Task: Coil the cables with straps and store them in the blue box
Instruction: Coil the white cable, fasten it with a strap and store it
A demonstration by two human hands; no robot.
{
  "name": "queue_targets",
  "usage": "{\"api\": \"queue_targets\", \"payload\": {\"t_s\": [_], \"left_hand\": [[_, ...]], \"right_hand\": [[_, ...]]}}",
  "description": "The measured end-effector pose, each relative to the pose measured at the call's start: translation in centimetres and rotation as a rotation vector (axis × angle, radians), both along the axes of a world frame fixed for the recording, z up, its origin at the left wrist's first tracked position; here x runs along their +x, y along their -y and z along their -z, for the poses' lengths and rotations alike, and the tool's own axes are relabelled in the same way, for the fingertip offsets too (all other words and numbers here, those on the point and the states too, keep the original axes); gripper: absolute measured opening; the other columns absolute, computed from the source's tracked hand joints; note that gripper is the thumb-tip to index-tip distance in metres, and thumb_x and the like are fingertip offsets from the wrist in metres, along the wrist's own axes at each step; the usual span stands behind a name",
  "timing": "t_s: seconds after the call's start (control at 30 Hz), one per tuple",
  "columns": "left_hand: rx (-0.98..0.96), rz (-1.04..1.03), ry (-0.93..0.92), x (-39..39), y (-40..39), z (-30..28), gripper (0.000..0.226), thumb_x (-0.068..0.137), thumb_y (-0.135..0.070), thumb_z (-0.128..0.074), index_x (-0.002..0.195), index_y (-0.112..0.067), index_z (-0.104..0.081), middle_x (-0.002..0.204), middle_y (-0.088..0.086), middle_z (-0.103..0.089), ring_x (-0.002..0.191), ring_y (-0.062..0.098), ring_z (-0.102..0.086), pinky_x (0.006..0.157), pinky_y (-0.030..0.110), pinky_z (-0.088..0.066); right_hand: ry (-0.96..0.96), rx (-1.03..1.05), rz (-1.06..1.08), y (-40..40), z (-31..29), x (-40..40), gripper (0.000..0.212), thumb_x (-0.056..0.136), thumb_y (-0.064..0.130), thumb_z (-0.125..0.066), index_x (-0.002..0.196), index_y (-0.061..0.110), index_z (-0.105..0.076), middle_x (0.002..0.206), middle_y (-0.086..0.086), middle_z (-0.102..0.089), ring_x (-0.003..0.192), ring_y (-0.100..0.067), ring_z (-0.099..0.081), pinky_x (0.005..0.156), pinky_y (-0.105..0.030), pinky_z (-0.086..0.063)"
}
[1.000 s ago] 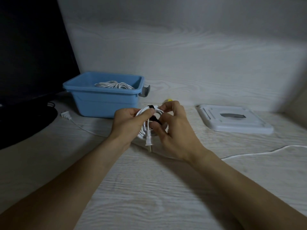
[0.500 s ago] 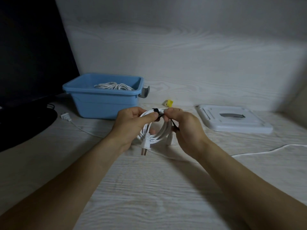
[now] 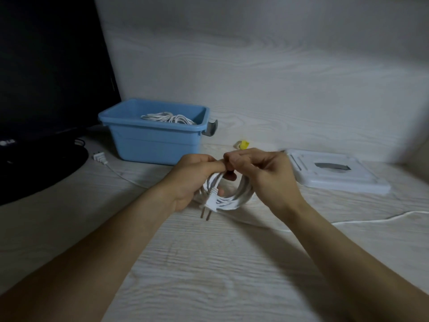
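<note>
Both hands are curled round a coiled white cable [image 3: 234, 194], held up just over the desk [image 3: 209, 263]. Left hand [image 3: 193, 180] wraps the left side of the coil, thumb laid across the top; right hand [image 3: 262, 175] pinches at the top where the two hands meet — there's a dark bit between the fingertips, prob the strap, but too hidden to say for sure. The plug [image 3: 210, 203] hangs off the bottom of the coil w/ its two prongs pointing down.

Behind and to the left sits the blue box [image 3: 153, 142] w/ another white cable bundle [image 3: 168, 118] already inside. A loose plug [image 3: 99, 157] lies on the desk left of the box, a small yellow thing [image 3: 242, 144] just behind the hands, a flat white lid [image 3: 334, 173] off to the right. One more white cord [image 3: 371, 218] trails across the desk on the right — a dark monitor [image 3: 46, 89] fills the left edge.
</note>
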State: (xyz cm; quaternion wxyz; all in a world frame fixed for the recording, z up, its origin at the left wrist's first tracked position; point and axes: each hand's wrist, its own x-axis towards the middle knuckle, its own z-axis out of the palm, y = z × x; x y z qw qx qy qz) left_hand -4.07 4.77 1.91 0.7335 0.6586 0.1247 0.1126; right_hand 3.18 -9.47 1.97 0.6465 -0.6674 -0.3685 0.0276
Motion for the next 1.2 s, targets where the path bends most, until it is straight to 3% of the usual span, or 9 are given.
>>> {"api": "queue_targets", "payload": {"t_s": [0.17,0.33,0.43,0.53,0.63,0.73,0.9,1.07,1.2], "left_hand": [[0.020,0.008,-0.011,-0.2,0.3,-0.3,0.014,0.089,-0.014,-0.067,0.081,-0.003,-0.068,0.058,0.001,-0.067,0.047,0.010,-0.057,0.044,0.020,-0.044],[0.149,-0.004,0.008,-0.2,-0.2,-0.5,0.021,0.088,-0.021,-0.069,0.090,-0.001,-0.072,0.082,0.011,-0.076,0.048,0.010,-0.053,0.043,0.019,-0.043],[0.173,0.041,0.023,-0.4,-0.5,-0.3,0.020,0.089,-0.021,-0.067,0.091,-0.001,-0.071,0.079,0.007,-0.075,0.045,0.008,-0.053,0.042,0.019,-0.043],[0.204,0.081,0.037,-0.3,-0.5,-0.1,0.020,0.091,-0.019,-0.065,0.095,-0.001,-0.071,0.075,0.002,-0.074,0.046,0.007,-0.053,0.043,0.018,-0.043],[0.176,0.058,0.055,-0.3,-0.4,-0.2,0.018,0.092,-0.020,-0.063,0.089,-0.004,-0.071,0.066,-0.002,-0.071,0.047,0.005,-0.053,0.045,0.017,-0.043],[0.120,0.019,0.023,0.0,-0.6,0.0,0.024,0.091,-0.023,-0.064,0.090,0.000,-0.072,0.063,0.006,-0.065,0.051,0.009,-0.053,0.046,0.018,-0.043],[0.209,0.065,-0.012,0.2,0.0,0.5,0.026,0.092,-0.024,-0.064,0.093,0.002,-0.071,0.064,-0.002,-0.070,0.046,0.006,-0.051,0.043,0.017,-0.041],[0.237,0.056,0.035,0.6,1.0,0.7,0.017,0.092,-0.017,-0.065,0.096,-0.001,-0.068,0.076,0.004,-0.074,0.045,0.007,-0.056,0.043,0.018,-0.043],[0.457,0.021,0.131,0.3,0.8,1.1,0.013,0.091,-0.014,-0.068,0.094,-0.001,-0.067,0.077,0.003,-0.074,0.043,0.011,-0.058,0.043,0.019,-0.043]], "right_hand": [[-0.285,0.088,-0.053,0.4,-0.2,0.7,0.014,0.088,0.011,-0.068,0.085,0.000,-0.076,0.090,-0.013,-0.076,0.089,-0.022,-0.073,0.086,-0.030,-0.055],[-0.478,0.124,-0.238,0.6,-0.5,0.9,0.035,0.086,0.023,-0.067,0.098,-0.010,-0.067,0.100,-0.022,-0.068,0.095,-0.027,-0.066,0.093,-0.033,-0.053],[-0.506,0.088,-0.224,0.9,-1.0,1.0,0.032,0.081,0.024,-0.070,0.093,-0.006,-0.071,0.098,-0.016,-0.073,0.094,-0.022,-0.069,0.088,-0.027,-0.053],[-0.536,0.034,-0.252,1.3,-1.5,1.6,0.042,0.075,0.032,-0.075,0.095,-0.005,-0.071,0.100,-0.014,-0.073,0.100,-0.023,-0.069,0.095,-0.034,-0.050],[-0.504,0.013,-0.371,2.0,-1.7,2.1,0.045,0.079,0.029,-0.070,0.108,-0.005,-0.070,0.112,-0.014,-0.071,0.113,-0.025,-0.065,0.100,-0.036,-0.046],[-0.387,-0.028,-0.415,2.3,-1.7,1.9,0.039,0.075,0.000,-0.072,0.113,-0.006,-0.067,0.120,-0.016,-0.069,0.116,-0.026,-0.065,0.100,-0.034,-0.050],[-0.086,0.010,0.066,1.0,-0.5,1.1,0.014,0.082,-0.002,-0.075,0.092,0.007,-0.076,0.082,-0.003,-0.077,0.079,-0.011,-0.074,0.074,-0.018,-0.055],[0.056,0.059,0.211,0.8,-0.5,1.1,0.020,0.079,-0.002,-0.078,0.097,0.008,-0.077,0.076,0.001,-0.076,0.074,-0.010,-0.074,0.069,-0.017,-0.056],[-0.032,0.033,0.198,0.7,-0.4,1.5,0.021,0.080,-0.002,-0.076,0.094,0.013,-0.076,0.077,-0.006,-0.077,0.080,-0.018,-0.075,0.080,-0.028,-0.058]]}}
